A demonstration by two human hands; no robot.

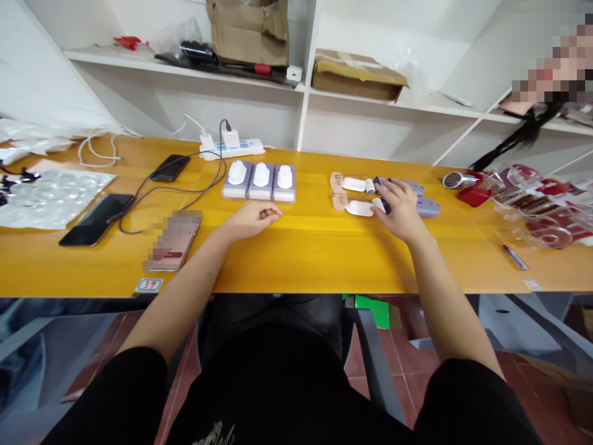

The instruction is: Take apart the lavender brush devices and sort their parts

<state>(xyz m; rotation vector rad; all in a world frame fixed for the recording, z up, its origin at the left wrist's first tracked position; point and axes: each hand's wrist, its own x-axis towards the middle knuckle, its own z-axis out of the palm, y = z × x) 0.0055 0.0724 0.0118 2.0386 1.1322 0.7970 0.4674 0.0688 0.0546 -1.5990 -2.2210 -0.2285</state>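
My left hand (252,219) rests on the yellow table (301,253) with its fingers curled in, nothing visible inside them. Just beyond it stand three lavender boxes (259,181) in a row, each with a white device on top. My right hand (398,207) lies over two lavender devices (424,207) to the right. Its fingers touch the nearer one, beside a white piece (359,208) and a second white piece (354,184). Small beige parts (338,190) lie at their left ends.
Three phones (95,219) (170,167) (172,241) lie at left, wired to a power strip (231,148). Bubble-like plastic trays (50,194) sit far left. Red packaged items (532,204) and a pen (514,256) lie at right. Shelves with cardboard boxes (354,74) rise behind. Another person is at the far right.
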